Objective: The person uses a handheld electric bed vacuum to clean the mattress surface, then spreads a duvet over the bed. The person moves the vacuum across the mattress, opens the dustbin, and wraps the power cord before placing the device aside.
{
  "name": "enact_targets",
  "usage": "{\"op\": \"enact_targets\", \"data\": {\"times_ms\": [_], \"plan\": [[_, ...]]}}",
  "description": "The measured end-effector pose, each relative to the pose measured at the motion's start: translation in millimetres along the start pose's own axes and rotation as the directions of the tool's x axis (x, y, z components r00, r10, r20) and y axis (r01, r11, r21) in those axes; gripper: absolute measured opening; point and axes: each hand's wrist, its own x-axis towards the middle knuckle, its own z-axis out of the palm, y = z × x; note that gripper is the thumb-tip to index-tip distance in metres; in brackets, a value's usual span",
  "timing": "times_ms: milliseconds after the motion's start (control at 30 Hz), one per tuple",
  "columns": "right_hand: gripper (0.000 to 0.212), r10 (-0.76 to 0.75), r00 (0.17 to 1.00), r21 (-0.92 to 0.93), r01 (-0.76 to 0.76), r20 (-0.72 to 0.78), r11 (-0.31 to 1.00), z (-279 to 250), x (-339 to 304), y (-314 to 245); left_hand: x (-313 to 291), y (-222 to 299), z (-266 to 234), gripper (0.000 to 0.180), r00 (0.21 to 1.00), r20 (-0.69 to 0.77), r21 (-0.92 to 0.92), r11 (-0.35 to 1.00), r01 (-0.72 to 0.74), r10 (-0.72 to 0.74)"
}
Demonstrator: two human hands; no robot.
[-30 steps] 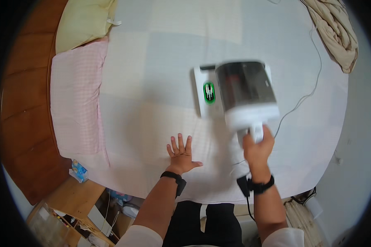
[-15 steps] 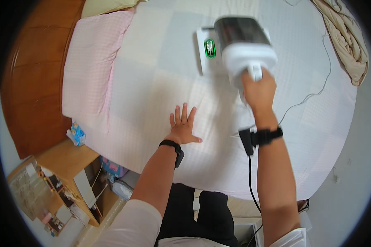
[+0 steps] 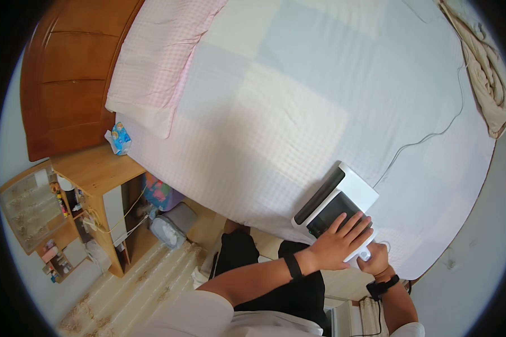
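Observation:
A white handheld bed vacuum (image 3: pixel 361 188) with a dark dust bin (image 3: pixel 347 203) rests at the near right edge of the bed (image 3: pixel 253 185), turned so that its long dark underside strip faces left. My right hand (image 3: pixel 378 260) is closed round its white handle at the near end. Stretched across to the right, my left hand (image 3: pixel 342 240) lies on the dark bin with its fingers extended and slightly apart; its thumb is hidden. Part of the handle is covered by both hands.
A thin cord (image 3: pixel 427 136) runs over the bed. At the left lies a pink checked pillow (image 3: pixel 154 62) by a brown headboard (image 3: pixel 76 84). A tissue pack (image 3: pixel 118 139) sits on a wooden cabinet (image 3: pixel 93 168). A beige folded cover (image 3: pixel 482 84) lies at the far right.
The vacuum has come from the far middle of the bed to its near right edge and turned. My left hand has left the sheet and now touches the dust bin. The view has shifted.

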Motion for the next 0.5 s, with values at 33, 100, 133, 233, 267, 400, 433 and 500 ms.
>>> {"op": "enact_targets", "data": {"times_ms": [33,100,133,233,267,400,433,500], "plan": [[0.029,0.024,0.999,0.014,-0.024,-0.024,1.0,6,4,-6,-2,-1,-2,0.088,1.0,-0.004,0.021,0.999,0.031,-0.031],[0.027,0.072,0.994,0.054,-0.067,-0.084,0.996,22,16,-28,-10,-12,-15,0.087,0.998,-0.041,0.056,0.997,0.055,-0.053],[0.026,0.093,0.988,0.08,-0.084,-0.12,0.993,34,26,-42,-16,-21,-25,0.086,0.996,-0.076,0.073,0.996,0.05,-0.044],[0.023,0.146,0.969,0.127,-0.122,-0.2,0.984,71,71,-92,-35,-55,-70,0.075,0.994,-0.09,0.096,0.993,0.071,-0.063],[0.023,0.164,0.957,0.152,-0.13,-0.239,0.98,80,93,-109,-39,-69,-91,0.076,0.99,-0.132,0.102,0.992,0.071,-0.057],[0.027,0.255,0.91,0.282,-0.164,-0.328,0.945,102,198,-181,-41,-134,-197,0.08,0.989,-0.148,0.12,0.993,0.015,0.002],[0.026,0.261,0.897,0.315,-0.147,-0.358,0.938,109,230,-198,-40,-155,-225,0.081,0.988,-0.151,0.109,0.994,-0.011,0.027],[0.031,0.162,0.882,0.227,-0.065,-0.443,0.972,115,289,-229,-34,-193,-277,0.079,0.988,-0.145,0.199,0.98,-0.018,0.048]]}}
